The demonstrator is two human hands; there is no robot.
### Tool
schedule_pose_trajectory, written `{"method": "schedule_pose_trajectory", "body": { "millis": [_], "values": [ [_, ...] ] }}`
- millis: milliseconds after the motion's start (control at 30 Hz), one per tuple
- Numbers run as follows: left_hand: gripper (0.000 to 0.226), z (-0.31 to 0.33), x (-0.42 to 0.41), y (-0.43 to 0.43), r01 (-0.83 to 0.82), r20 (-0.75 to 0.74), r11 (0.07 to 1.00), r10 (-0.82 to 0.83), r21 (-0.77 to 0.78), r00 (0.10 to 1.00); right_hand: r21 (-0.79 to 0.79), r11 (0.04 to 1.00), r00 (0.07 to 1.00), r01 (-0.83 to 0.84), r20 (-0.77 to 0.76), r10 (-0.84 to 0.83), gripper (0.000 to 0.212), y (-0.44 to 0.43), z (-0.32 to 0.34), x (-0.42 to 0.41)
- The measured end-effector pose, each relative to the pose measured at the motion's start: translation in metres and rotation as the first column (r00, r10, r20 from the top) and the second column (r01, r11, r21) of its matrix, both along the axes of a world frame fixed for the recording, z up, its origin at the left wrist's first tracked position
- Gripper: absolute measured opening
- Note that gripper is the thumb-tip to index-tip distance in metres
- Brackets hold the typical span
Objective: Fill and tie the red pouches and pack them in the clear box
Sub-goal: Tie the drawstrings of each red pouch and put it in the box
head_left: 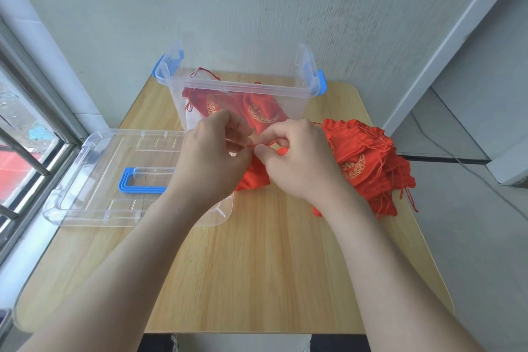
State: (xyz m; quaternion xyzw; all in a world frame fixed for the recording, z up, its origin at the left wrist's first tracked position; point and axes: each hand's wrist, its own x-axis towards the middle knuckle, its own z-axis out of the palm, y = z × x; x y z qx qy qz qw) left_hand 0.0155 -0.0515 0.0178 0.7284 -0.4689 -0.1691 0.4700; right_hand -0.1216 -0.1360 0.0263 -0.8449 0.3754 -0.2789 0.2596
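A red pouch (254,176) lies on the wooden table between my hands, mostly hidden by them. My left hand (213,151) and my right hand (297,157) meet above it, each pinching the pouch's thin red drawstring (270,142) with curled fingers. Behind them stands the clear box (243,88) with blue latches; two red pouches (257,113) with gold print lie inside it. A heap of red pouches (368,166) with loose strings sits on the table right of my right hand.
The box's clear lid (114,180) with a blue handle lies flat at the left, overhanging the wooden table (257,266). A barred window runs along the left edge, a wall stands behind, and a cable trails on the floor at the right.
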Motion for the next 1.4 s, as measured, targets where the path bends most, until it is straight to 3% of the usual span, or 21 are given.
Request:
{"method": "schedule_pose_trajectory", "body": {
  "millis": [133,267,467,600,900,1000,1300,1400],
  "values": [
    [0.021,0.0,-0.001,-0.001,0.035,0.114,0.996,-0.025,-0.086,0.993,0.287,0.958,0.995,-0.003,0.097,-0.026,0.012,0.0,0.006,0.001],
    [0.021,0.001,-0.003,-0.001,-0.041,0.111,0.991,0.056,-0.131,0.992,0.587,0.806,0.979,-0.08,0.198,-0.047,0.014,0.001,0.017,-0.005],
    [0.015,-0.004,-0.004,-0.003,0.035,0.118,0.998,-0.028,-0.057,0.993,0.749,0.657,0.953,-0.086,0.253,-0.164,0.007,0.0,0.017,-0.005],
    [0.011,-0.002,-0.005,-0.002,0.061,0.105,0.996,-0.054,-0.061,0.993,0.757,0.647,0.94,-0.088,0.277,-0.197,0.007,0.001,0.018,-0.006],
    [0.002,0.0,0.0,-0.001,-0.053,-0.006,0.997,0.053,-0.056,0.999,0.719,0.692,0.941,-0.058,0.272,-0.203,0.007,0.004,0.014,-0.001],
    [0.007,0.005,-0.003,-0.001,-0.055,-0.044,0.998,0.054,-0.034,0.998,0.696,0.718,0.943,-0.029,0.258,-0.211,0.008,0.003,0.014,-0.003],
    [0.041,0.012,-0.003,0.003,0.112,-0.347,0.979,-0.046,0.171,0.937,0.639,0.769,0.961,0.018,0.202,-0.19,0.01,0.001,0.01,-0.003],
    [0.057,0.013,-0.006,0.001,0.16,-0.324,0.97,-0.095,0.18,0.941,0.659,0.752,0.957,-0.019,0.23,-0.177,0.011,0.001,0.011,-0.004]
  ]
}}
